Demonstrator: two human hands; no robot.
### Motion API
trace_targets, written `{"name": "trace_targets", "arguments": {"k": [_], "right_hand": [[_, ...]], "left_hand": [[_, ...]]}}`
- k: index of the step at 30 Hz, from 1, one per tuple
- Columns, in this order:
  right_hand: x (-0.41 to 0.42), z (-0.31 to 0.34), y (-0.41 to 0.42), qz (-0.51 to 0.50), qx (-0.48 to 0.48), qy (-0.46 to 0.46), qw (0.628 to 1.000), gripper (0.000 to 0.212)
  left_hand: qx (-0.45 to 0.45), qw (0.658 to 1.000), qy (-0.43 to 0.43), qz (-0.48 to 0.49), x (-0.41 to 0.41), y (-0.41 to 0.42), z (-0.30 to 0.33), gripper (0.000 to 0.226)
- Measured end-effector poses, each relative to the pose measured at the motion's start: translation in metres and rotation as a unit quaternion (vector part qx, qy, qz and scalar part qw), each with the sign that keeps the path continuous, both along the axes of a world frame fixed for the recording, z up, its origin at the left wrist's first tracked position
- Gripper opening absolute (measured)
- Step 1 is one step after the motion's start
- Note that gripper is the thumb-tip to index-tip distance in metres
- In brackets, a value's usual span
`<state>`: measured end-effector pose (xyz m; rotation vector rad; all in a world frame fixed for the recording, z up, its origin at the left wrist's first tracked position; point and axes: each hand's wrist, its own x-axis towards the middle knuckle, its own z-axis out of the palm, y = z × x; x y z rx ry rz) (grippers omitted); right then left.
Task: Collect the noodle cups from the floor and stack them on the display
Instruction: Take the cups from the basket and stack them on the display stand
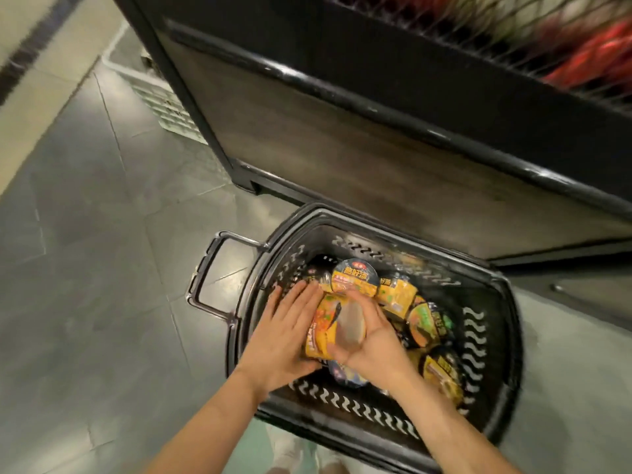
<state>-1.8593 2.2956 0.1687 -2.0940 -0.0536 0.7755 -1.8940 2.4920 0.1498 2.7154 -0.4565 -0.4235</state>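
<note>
holding a yellow plastic-wrapped noodle cup (pixel 330 328) between both hands over a black plastic shopping basket (pixel 492 354) on the grey tiled floor (pixel 102 234). left hand (pixel 285 331) flat against cup's left side, fingers straight and together, pointing up-right, fingertips near a second cup. right hand (pixel 371 340) curled round cup's right side and pale round base, thumb below, fingers over the top edge. cup lying tilted on its side, base facing camera.

inside basket, more yellow and black noodle cups: one with dark round lid (pixel 355 277) facing up, just above the held cup; another yellow cup (pixel 396 295) to its right; one with green and orange lid (pixel 424 325) right of the right hand; one yellow cup (pixel 441 374) lower right; one bluish lid (pixel 347 374) partly hidden under the wrists. exact count unclear, blurred.

basket with wavy cut-out slots in walls, black loop handle (pixel 208 278) folded out to the left over the floor. dark display stand (pixel 342 131) with wood-look side panel and black frame just behind basket, upper right showing blurred red packets (pixel 591 56) behind wire mesh. white floor grate (pixel 160 100) left of stand. pale shoes barely visible at bottom edge.
</note>
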Motion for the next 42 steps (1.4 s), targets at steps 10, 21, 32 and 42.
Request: {"name": "trace_targets", "arguments": {"k": [10, 21, 32, 42], "right_hand": [[-0.059, -0.008, -0.104, -0.142, -0.047, 0.065, 0.987, 0.084], [-0.071, -0.081, -0.176, -0.058, -0.245, 0.085, 0.964, 0.105], [-0.069, -0.088, -0.156, -0.166, -0.224, 0.076, 0.957, 0.096], [-0.119, 0.102, -0.160, -0.277, -0.201, 0.014, 0.940, 0.105]], "left_hand": [[-0.018, 0.996, 0.047, -0.071, 0.003, -0.061, -0.014, 0.108], [0.041, 0.986, 0.082, -0.141, -0.006, -0.090, -0.077, 0.118], [0.024, 0.985, 0.083, -0.152, 0.005, -0.087, -0.083, 0.119], [-0.021, 0.985, 0.057, -0.161, 0.035, -0.087, 0.102, 0.117]]}}
